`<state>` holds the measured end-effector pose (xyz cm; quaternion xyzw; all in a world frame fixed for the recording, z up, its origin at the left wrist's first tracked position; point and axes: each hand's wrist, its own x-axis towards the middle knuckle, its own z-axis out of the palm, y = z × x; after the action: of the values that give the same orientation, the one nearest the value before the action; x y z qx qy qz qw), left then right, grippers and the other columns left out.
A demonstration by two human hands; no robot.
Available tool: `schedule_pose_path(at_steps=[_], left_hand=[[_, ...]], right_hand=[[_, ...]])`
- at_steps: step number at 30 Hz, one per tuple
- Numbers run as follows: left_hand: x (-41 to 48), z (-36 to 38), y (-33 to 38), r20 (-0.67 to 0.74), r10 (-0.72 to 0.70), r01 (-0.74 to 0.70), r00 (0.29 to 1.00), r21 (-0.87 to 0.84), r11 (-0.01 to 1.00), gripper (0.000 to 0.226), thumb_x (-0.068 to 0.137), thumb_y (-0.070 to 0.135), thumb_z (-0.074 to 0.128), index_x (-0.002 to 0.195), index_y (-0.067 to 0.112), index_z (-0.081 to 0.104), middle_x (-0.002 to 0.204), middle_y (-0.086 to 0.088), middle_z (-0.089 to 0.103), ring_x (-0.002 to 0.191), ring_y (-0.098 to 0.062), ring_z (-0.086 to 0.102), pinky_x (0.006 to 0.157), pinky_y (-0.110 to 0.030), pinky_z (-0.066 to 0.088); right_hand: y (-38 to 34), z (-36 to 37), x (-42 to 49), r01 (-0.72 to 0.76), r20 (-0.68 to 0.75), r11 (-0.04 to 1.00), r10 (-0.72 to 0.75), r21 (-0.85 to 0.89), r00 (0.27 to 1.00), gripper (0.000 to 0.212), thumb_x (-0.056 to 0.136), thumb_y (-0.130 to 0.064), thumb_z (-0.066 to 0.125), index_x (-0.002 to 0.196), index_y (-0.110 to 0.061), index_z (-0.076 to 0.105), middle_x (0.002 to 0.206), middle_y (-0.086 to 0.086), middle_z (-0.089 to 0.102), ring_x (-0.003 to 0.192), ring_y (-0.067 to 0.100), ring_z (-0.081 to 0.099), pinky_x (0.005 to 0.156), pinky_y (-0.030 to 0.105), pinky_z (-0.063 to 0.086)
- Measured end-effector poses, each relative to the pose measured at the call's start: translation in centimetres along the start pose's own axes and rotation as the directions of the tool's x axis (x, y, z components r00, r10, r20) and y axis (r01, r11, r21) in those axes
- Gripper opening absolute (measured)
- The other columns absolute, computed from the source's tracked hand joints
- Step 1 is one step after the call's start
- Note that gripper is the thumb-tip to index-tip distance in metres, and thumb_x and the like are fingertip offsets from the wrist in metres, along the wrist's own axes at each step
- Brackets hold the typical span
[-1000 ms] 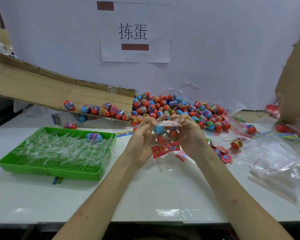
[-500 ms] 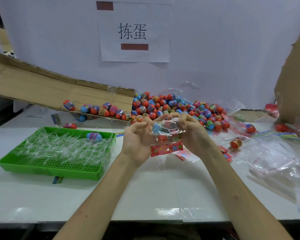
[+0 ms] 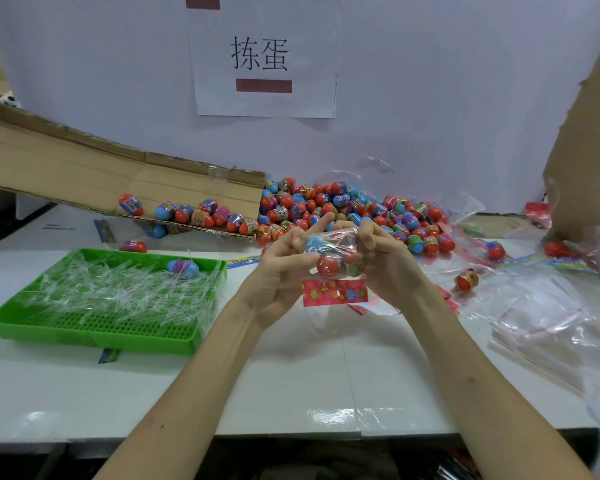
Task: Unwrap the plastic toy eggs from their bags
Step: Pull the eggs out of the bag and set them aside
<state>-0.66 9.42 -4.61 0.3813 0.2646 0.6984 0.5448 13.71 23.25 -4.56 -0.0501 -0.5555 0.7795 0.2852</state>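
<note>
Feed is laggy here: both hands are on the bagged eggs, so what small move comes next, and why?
Probably pull the clear plastic bag open at its top: left hand and right hand pinch it, and the eggs remain inside above the red card header.

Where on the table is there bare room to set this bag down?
Bare white table lies in front of the green tray and beneath both forearms. It is crowded behind by the egg pile, and right by loose plastic bags. The tray is full of clear strips.
</note>
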Motion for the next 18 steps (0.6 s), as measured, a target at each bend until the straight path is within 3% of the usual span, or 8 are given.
schedule_pose_path(at_steps=[5,10,14,18], left_hand=[[0.2,-0.4,-0.1,-0.029,0.036,-0.036,0.999,-0.029,0.999,0.030,0.088,-0.011,0.056,0.087,0.018,0.051,0.149,-0.015,0.056,0.119,-0.029,0.068,0.082,-0.034,0.060],[0.7,-0.8,-0.3,-0.076,0.079,-0.078,0.994,0.011,0.997,0.031,0.089,-0.015,0.050,0.089,0.016,0.050,0.146,-0.015,0.059,0.127,-0.035,0.062,0.097,-0.042,0.057],[0.7,-1.1,-0.3,-0.065,0.094,-0.097,0.993,-0.033,0.995,0.036,0.088,-0.020,0.046,0.087,0.016,0.048,0.148,-0.014,0.057,0.131,-0.033,0.061,0.101,-0.044,0.057],[0.7,-1.4,-0.2,-0.054,0.107,-0.112,0.993,-0.096,0.989,0.038,0.085,-0.021,0.048,0.085,0.016,0.052,0.146,-0.018,0.058,0.130,-0.034,0.061,0.093,-0.040,0.059]], right_hand=[[-0.1,0.3,0.1,0.017,-0.046,1.000,-0.016,0.018,0.999,0.021,0.085,-0.021,0.048,0.066,-0.016,0.055,0.095,0.010,0.056,0.088,0.021,0.055,0.076,0.036,0.050],[1.7,1.4,1.0,0.046,-0.246,0.954,-0.123,-0.297,0.961,0.036,0.084,-0.026,0.080,0.075,-0.016,0.046,0.078,0.004,0.060,0.073,0.016,0.060,0.068,0.027,0.056],[1.8,1.6,1.1,-0.015,-0.242,0.996,-0.007,-0.085,0.970,0.028,0.079,-0.025,0.081,0.086,-0.016,0.056,0.093,0.006,0.068,0.082,0.022,0.065,0.070,0.032,0.059],[1.5,1.7,0.9,-0.062,-0.193,0.996,0.072,0.061,0.978,0.026,0.086,-0.021,0.073,0.105,-0.012,0.058,0.100,0.009,0.070,0.086,0.023,0.070,0.073,0.033,0.062]])
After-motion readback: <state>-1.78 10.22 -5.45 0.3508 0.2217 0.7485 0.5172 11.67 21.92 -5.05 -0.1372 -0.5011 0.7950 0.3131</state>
